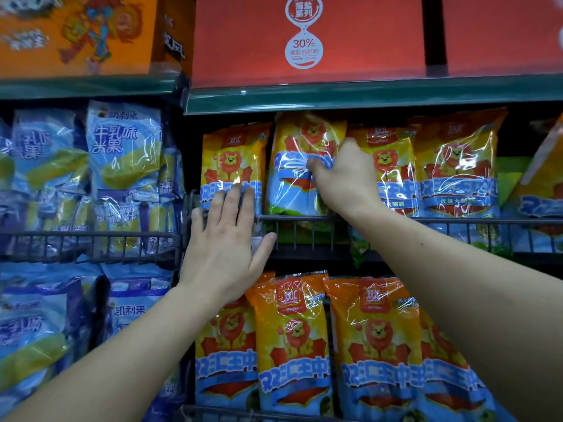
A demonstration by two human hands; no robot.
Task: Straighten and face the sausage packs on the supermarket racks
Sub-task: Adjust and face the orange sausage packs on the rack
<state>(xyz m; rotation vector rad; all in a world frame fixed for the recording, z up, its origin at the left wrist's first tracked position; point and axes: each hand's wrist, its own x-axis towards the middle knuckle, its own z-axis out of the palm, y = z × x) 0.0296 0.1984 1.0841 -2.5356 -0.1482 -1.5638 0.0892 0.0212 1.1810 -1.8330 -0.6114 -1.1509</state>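
Yellow-and-blue sausage packs with a lion picture stand in a row behind a wire rail (307,219) on the middle rack. My right hand (342,175) grips one tilted pack (292,184), fingers curled into its front film. To its left stands another pack (228,159); my left hand (227,239) lies flat with straight fingers against that pack's lower front and the rail. More of the same packs (457,166) stand to the right. A lower rack holds several orange-topped packs (292,339).
Blue packs with yellow corn pictures (122,147) fill the racks at left behind their own wire rail (88,236). A green shelf edge (335,95) runs overhead, carrying a red carton (307,35) and an orange carton (76,32).
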